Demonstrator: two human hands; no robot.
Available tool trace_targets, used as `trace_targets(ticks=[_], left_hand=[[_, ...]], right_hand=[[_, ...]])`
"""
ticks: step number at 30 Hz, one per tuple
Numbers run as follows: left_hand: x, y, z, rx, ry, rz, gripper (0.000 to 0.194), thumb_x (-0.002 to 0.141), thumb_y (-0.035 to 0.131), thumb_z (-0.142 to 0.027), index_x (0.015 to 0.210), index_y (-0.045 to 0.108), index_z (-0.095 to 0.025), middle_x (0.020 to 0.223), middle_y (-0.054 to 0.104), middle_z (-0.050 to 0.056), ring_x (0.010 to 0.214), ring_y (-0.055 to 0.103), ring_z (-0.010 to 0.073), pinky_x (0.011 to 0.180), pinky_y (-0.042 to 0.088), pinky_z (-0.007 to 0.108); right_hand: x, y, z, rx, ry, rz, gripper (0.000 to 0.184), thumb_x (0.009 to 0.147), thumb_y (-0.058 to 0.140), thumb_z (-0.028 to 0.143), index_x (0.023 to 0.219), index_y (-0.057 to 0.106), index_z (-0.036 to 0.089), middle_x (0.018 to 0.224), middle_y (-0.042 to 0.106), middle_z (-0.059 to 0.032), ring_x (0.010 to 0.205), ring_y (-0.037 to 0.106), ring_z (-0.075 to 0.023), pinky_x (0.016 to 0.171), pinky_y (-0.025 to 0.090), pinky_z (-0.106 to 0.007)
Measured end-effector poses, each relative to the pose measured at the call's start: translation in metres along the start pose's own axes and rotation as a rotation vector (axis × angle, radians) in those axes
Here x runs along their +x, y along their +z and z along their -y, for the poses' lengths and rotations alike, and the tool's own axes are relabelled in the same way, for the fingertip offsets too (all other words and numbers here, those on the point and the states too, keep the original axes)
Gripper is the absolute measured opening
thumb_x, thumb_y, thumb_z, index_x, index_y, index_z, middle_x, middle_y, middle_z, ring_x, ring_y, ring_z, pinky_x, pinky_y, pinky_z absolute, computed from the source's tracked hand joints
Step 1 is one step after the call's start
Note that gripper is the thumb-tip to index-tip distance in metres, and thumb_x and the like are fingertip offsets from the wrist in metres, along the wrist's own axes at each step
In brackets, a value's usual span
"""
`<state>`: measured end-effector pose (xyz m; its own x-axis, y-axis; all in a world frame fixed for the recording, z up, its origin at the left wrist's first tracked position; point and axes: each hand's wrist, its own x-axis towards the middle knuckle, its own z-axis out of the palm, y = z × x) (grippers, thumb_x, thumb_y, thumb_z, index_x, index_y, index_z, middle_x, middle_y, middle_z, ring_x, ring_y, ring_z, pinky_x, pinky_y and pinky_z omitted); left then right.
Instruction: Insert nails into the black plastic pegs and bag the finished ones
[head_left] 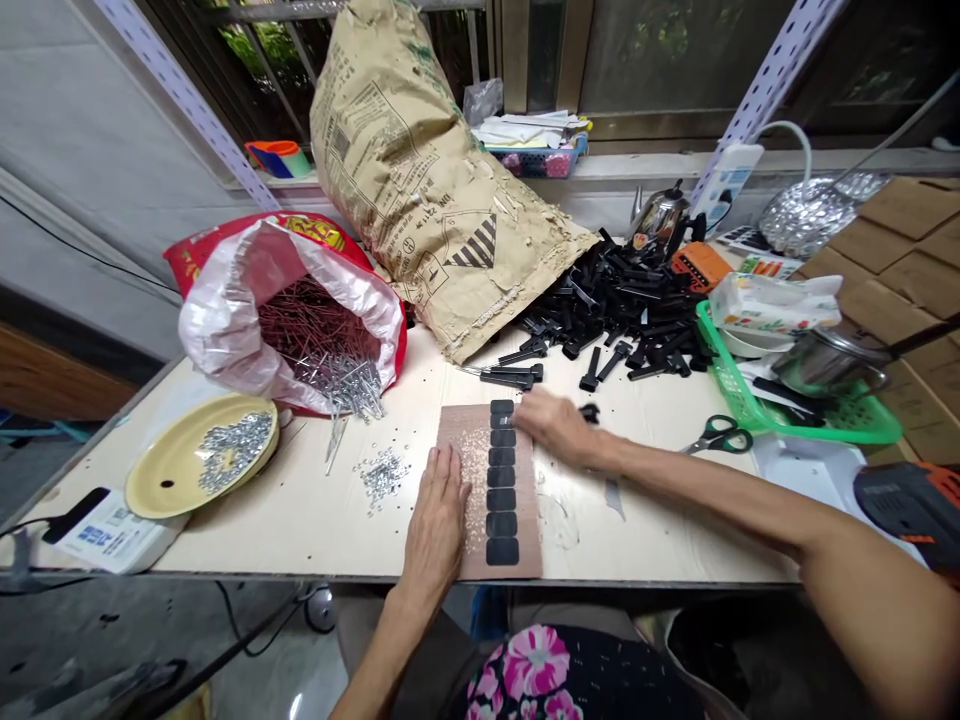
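My left hand (437,510) lies flat, fingers stretched out, on the left edge of a brown board (529,545). Down the board runs a column of several black rounded rectangular pieces (502,498), with pale specks scattered beside them. At the column's far end, my right hand (556,428) has its fingers drawn together by the top pieces; whatever they pinch is hidden. Small shiny metal bits (382,472) lie in a loose heap left of my left hand. Beyond the board are a few black plastic parts with flat heads (514,374).
A large paper sack (457,200) spills a pile of black parts (611,310). To the left are a red-and-white bag of metal pins (300,320) and a yellow dish (169,455). Scissors (720,436), a green basket (840,425) and a power tool (911,510) lie right.
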<state>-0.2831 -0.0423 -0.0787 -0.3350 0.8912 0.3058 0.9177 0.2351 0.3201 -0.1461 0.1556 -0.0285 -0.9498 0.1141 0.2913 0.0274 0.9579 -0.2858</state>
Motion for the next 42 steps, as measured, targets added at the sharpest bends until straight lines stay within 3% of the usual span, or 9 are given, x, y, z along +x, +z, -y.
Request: trace_targets(ticks=[4, 12, 15, 21, 24, 27, 32, 37, 42], left_hand=[[0.001, -0.001, -0.002, -0.015, -0.006, 0.002, 0.052, 0.095, 0.034, -0.026, 0.145, 0.024, -0.016, 0.148, 0.032, 0.016, 0.14, 0.019, 0.0265, 0.109, 0.031, 0.05], [0.001, -0.003, -0.004, -0.015, -0.006, 0.011, 0.051, 0.095, 0.034, -0.025, 0.144, 0.025, -0.015, 0.148, 0.031, 0.017, 0.14, 0.018, 0.0263, 0.11, 0.031, 0.05], [0.0, -0.004, -0.003, -0.001, -0.009, 0.014, 0.053, 0.095, 0.034, -0.024, 0.146, 0.022, -0.016, 0.149, 0.03, 0.015, 0.14, 0.018, 0.026, 0.11, 0.031, 0.049], [-0.004, 0.001, -0.001, 0.013, -0.008, -0.024, 0.056, 0.095, 0.033, -0.023, 0.147, 0.014, -0.019, 0.149, 0.031, 0.014, 0.14, 0.02, 0.0247, 0.109, 0.033, 0.048], [-0.004, 0.001, -0.005, 0.002, -0.015, -0.038, 0.054, 0.095, 0.034, -0.023, 0.147, 0.017, -0.02, 0.149, 0.031, 0.013, 0.14, 0.021, 0.0246, 0.109, 0.033, 0.049], [-0.003, -0.012, -0.006, -0.032, -0.038, -0.073, 0.049, 0.094, 0.036, -0.021, 0.142, 0.03, -0.018, 0.148, 0.033, 0.013, 0.138, 0.025, 0.0252, 0.107, 0.036, 0.046], [-0.004, -0.054, 0.025, 0.006, -0.263, -0.336, 0.032, 0.092, 0.041, -0.023, 0.118, 0.058, -0.017, 0.113, 0.06, 0.013, 0.108, 0.053, 0.0251, 0.092, 0.047, 0.043], [-0.002, -0.072, 0.07, 0.118, -0.402, -0.286, 0.031, 0.092, 0.041, -0.03, 0.104, 0.066, -0.016, 0.088, 0.062, 0.011, 0.085, 0.051, 0.0255, 0.077, 0.046, 0.04], [0.023, -0.062, 0.088, 0.235, -0.4, -0.161, 0.033, 0.091, 0.039, -0.03, 0.097, 0.07, -0.018, 0.081, 0.061, 0.011, 0.081, 0.047, 0.0269, 0.069, 0.043, 0.038]], right_hand=[[-0.02, 0.009, 0.027, 0.026, -0.159, 0.058, 0.031, 0.097, 0.036, 0.022, 0.082, 0.062, 0.019, 0.075, 0.054, -0.0018, 0.075, 0.044, -0.014, 0.053, 0.031, -0.025], [-0.022, 0.007, 0.028, 0.125, -0.02, 0.049, 0.026, 0.096, 0.043, 0.031, 0.09, 0.065, 0.018, 0.082, 0.059, -0.0033, 0.081, 0.047, -0.015, 0.062, 0.037, -0.025], [-0.039, -0.009, 0.019, 0.188, 0.079, 0.1, 0.023, 0.094, 0.046, 0.03, 0.093, 0.065, 0.018, 0.085, 0.061, -0.0039, 0.081, 0.05, -0.0144, 0.064, 0.038, -0.024], [-0.071, -0.059, -0.012, 0.132, 0.201, 0.355, 0.02, 0.092, 0.05, 0.032, 0.087, 0.067, 0.022, 0.085, 0.065, -0.0021, 0.079, 0.056, -0.015, 0.061, 0.037, -0.024], [-0.038, -0.063, -0.03, 0.056, 0.2, 0.25, 0.026, 0.094, 0.046, 0.036, 0.09, 0.067, 0.021, 0.088, 0.066, -0.0031, 0.08, 0.056, -0.0153, 0.065, 0.037, -0.025], [0.022, -0.044, -0.053, -0.107, 0.206, 0.053, 0.031, 0.097, 0.038, 0.032, 0.096, 0.066, 0.02, 0.092, 0.065, -0.0061, 0.083, 0.053, -0.017, 0.067, 0.036, -0.026], [0.097, 0.001, -0.091, -0.311, 0.086, 0.137, 0.025, 0.094, 0.044, 0.026, 0.093, 0.068, 0.022, 0.087, 0.064, -0.0059, 0.084, 0.049, -0.0186, 0.068, 0.031, -0.028], [0.104, 0.023, -0.114, -0.33, 0.04, 0.188, 0.027, 0.093, 0.043, 0.027, 0.086, 0.067, 0.019, 0.083, 0.062, -0.0068, 0.079, 0.049, -0.0177, 0.069, 0.032, -0.028], [0.092, 0.016, -0.11, -0.268, 0.039, -0.038, 0.026, 0.094, 0.038, 0.023, 0.101, 0.063, 0.016, 0.092, 0.061, -0.0096, 0.088, 0.052, -0.0207, 0.079, 0.039, -0.03]])
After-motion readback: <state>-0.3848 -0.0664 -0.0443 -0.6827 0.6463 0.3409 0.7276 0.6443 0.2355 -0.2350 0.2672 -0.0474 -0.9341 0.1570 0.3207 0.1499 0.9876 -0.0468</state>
